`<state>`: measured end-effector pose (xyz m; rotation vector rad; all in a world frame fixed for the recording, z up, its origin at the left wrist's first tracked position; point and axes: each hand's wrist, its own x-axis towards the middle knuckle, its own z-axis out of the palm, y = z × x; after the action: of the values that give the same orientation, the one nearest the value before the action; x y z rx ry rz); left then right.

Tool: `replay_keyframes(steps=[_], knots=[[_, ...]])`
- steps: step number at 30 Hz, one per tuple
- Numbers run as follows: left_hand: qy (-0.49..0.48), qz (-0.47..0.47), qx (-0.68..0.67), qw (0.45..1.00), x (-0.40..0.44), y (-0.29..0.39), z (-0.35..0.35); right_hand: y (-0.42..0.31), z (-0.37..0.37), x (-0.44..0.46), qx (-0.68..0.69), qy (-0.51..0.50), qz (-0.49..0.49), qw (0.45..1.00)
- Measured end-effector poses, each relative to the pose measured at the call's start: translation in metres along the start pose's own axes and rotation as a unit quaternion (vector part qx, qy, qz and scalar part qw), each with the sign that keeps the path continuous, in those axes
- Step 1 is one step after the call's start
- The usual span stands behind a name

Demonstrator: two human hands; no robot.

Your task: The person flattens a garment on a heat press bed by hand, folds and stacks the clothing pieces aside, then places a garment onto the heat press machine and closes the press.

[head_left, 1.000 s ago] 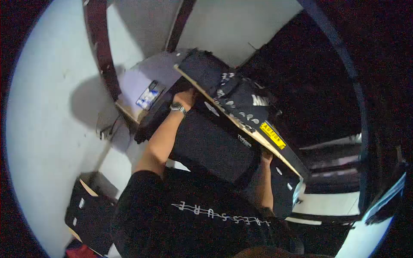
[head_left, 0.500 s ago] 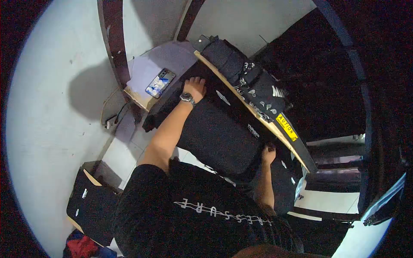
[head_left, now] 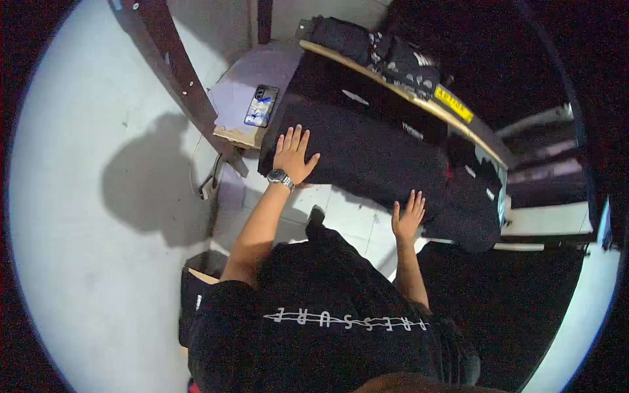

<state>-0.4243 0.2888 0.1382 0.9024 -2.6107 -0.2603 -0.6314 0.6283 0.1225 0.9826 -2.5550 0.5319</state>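
Observation:
A wide black cloth [head_left: 367, 150] lies spread in front of me, its near edge hanging over a white tiled floor. My left hand [head_left: 293, 155], with a metal watch [head_left: 280, 178] on the wrist, rests flat on the cloth's near left part, fingers spread. On its near right edge lies my right hand [head_left: 409, 216], fingers stretched out and apart. Neither hand grips anything. Behind the cloth stands a black panel with a pale wooden top edge [head_left: 367, 72], bearing white logos [head_left: 355, 97].
A phone [head_left: 261, 106] in a blue-and-white case lies on a lilac surface [head_left: 236, 85] at the left. Dark folded clothes [head_left: 406, 62] sit behind the wooden edge, near a yellow caution label [head_left: 453, 103]. A dark post [head_left: 173, 62] and a power socket [head_left: 208, 190] are at the left.
Both hands have come back toward me, from the far part of the black cloth to its near side. Their curled fingers are now stretched flat. The camera view has shifted too.

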Motion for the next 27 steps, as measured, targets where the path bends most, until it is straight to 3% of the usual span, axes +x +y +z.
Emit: replay_keyframes(steps=[3,6,9,12,15,18,21,23,24,27], knots=[[0.022,0.030,-0.008,0.999,-0.022,-0.015,0.000,0.008,-0.016,-0.070,-0.117,-0.270,0.048,0.954],[-0.009,0.044,-0.009,0.999,-0.033,-0.029,-0.015,0.049,-0.021,-0.178,-0.088,-0.465,0.100,0.876],[0.049,0.021,-0.051,0.997,-0.046,-0.038,-0.013,0.095,-0.036,-0.313,0.057,-0.537,0.261,0.800],[0.096,-0.033,-0.093,0.990,-0.066,-0.037,-0.014,0.109,-0.067,-0.408,0.155,-0.537,0.456,0.693],[0.055,-0.137,-0.150,0.978,-0.093,-0.039,0.020,0.105,-0.091,-0.462,0.199,-0.496,0.592,0.603],[-0.110,-0.217,-0.435,0.867,-0.111,-0.035,0.064,0.096,-0.092,-0.478,0.229,-0.446,0.658,0.561],[-0.239,-0.273,-0.575,0.734,-0.109,-0.019,0.099,0.086,-0.079,-0.473,0.254,-0.403,0.687,0.549],[-0.246,-0.367,-0.685,0.580,-0.096,0.005,0.097,0.080,-0.069,-0.461,0.271,-0.399,0.670,0.565],[-0.243,-0.407,-0.730,0.492,-0.088,0.012,0.098,0.072,-0.068,-0.438,0.287,-0.405,0.621,0.606],[-0.231,-0.400,-0.733,0.500,-0.067,0.001,0.128,0.061,-0.057,-0.383,0.327,-0.400,0.508,0.690]])
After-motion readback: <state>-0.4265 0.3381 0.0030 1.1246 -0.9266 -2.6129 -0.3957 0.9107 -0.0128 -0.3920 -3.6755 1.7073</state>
